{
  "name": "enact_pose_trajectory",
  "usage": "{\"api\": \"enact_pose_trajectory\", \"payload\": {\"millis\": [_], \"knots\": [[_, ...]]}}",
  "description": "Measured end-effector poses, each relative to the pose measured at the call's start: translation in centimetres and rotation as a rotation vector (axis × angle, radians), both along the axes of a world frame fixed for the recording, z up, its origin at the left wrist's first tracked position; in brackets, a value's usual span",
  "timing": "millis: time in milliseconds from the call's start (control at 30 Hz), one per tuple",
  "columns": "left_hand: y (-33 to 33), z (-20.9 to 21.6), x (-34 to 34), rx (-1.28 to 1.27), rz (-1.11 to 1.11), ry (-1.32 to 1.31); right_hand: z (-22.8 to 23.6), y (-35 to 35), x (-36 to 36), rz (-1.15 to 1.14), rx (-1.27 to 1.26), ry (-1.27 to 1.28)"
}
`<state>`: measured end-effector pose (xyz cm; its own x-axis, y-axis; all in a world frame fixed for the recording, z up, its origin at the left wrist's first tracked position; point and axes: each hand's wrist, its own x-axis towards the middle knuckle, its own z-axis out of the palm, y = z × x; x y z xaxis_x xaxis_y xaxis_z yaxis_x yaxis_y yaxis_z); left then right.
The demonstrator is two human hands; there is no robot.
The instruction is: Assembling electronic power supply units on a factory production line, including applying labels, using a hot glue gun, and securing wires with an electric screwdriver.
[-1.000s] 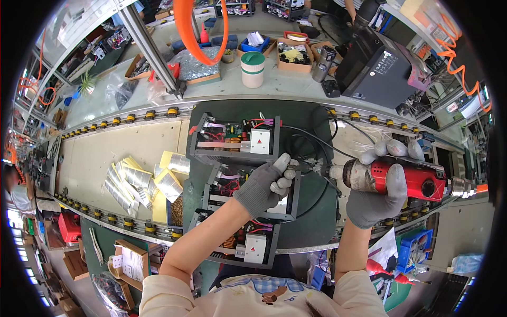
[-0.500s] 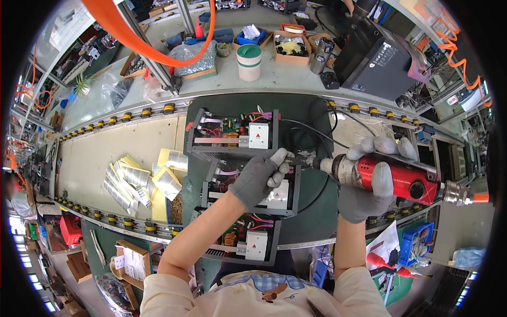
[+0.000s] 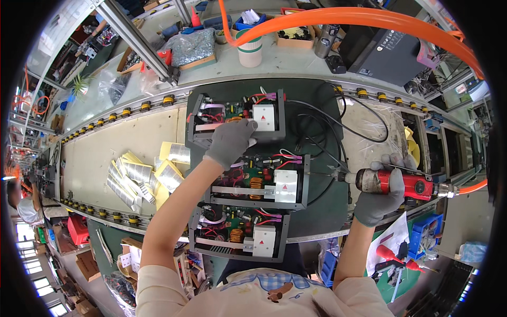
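Observation:
My gloved left hand (image 3: 231,141) is closed at the near rim of the farthest open metal chassis (image 3: 280,126), its fingers over the edge and the thumb below. Inside that chassis are a green circuit board and a white plate. My gloved right hand (image 3: 381,198) wraps round a red air screwdriver (image 3: 417,187), held level. Its bit (image 3: 319,174) points left, toward the right side panel of the middle chassis (image 3: 305,190); whether it touches cannot be told. A third, similar chassis (image 3: 264,257) stands nearest me.
A dark green mat (image 3: 322,219) lies under the chassis. Black cables (image 3: 311,124) coil at right. Silver-and-yellow foil sheets (image 3: 132,174) lie at left. An orange hose (image 3: 343,18) arcs overhead. Roller rails (image 3: 145,106) border the line; a lidded cup (image 3: 250,55) stands beyond.
My left hand has left the screwdriver's tip and moved up-left to the farthest chassis. My right hand and the screwdriver have shifted right. The orange hose has swung across the top.

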<state>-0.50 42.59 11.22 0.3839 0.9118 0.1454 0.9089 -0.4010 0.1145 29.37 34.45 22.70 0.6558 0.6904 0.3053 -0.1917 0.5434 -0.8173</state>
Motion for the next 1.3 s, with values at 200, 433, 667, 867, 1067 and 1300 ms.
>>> {"api": "enact_pose_trajectory", "payload": {"millis": [200, 433, 667, 867, 1067, 1300], "knots": [[4.0, 2.0, 1.7, -0.044, 0.117, 0.022, -0.9, -1.0, 1.6, -0.045, -0.023, 0.004], [-19.8, 2.1, -8.6, 0.280, 0.832, -0.780, -3.6, -0.9, 8.6, 0.354, -0.154, -0.002], [-49.0, -11.5, 0.3, -0.056, 1.526, -0.250, -7.6, 2.8, 16.6, 1.036, -0.405, 0.214], [-54.1, -34.4, 7.2, -1.140, 1.205, -0.219, -7.6, 4.2, 18.3, 0.716, -0.519, -0.001], [-54.1, -46.4, 7.9, -1.447, 1.160, -0.212, -4.9, 5.0, 13.5, 0.653, -0.508, -0.290], [-53.6, -49.9, 7.6, -1.418, 1.195, -0.271, -3.0, 6.3, 7.5, 0.386, -0.477, -0.672]]}}
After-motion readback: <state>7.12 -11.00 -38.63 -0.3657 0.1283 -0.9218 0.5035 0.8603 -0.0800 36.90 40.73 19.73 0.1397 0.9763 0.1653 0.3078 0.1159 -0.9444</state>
